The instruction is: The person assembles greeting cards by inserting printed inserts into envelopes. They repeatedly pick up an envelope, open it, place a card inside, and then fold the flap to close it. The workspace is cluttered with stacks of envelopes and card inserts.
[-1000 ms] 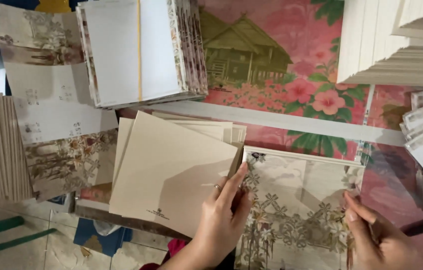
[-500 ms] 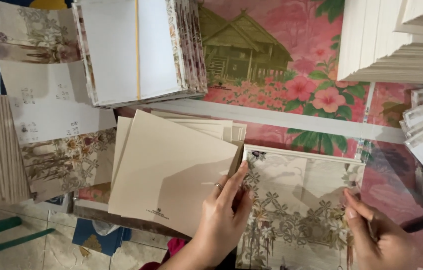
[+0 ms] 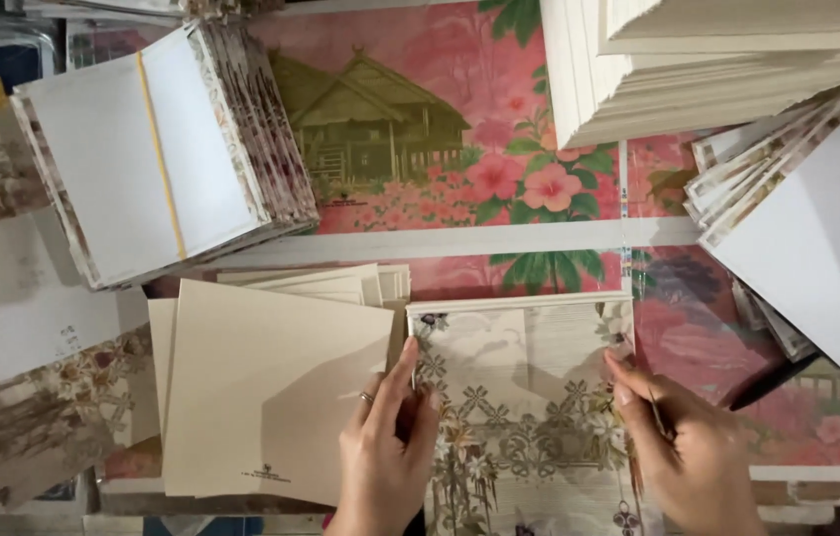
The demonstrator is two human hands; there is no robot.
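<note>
Patterned card (image 3: 524, 407), cream with floral and lattice print, lies flat at lower centre on the pink flowered table cover (image 3: 499, 149), held from both sides. Left hand (image 3: 385, 457) pinches the card's left edge, thumb on top, fingers closed on it; a ring shows on one finger. Right hand (image 3: 683, 452) grips the card's right edge, fingers curled tight on the margin. Just left of the card, touching or slightly overlapping its edge, a loose pile of plain cream envelopes (image 3: 261, 387), the top one tilted, small dark print near its lower edge. Above left, a thick bundle of white cards (image 3: 147, 159) bound by a yellow band, patterned edges fanned on its right side. Top right, a tall stack of cream sheets (image 3: 678, 69), well apart from the hands. Far right, a slanted stack of white cards (image 3: 817, 228) with printed edges; a dark pen-like object (image 3: 772, 382) pokes out beneath it, near the right hand. Left edge: more printed floral sheets (image 3: 43, 417), partly blurred.
</note>
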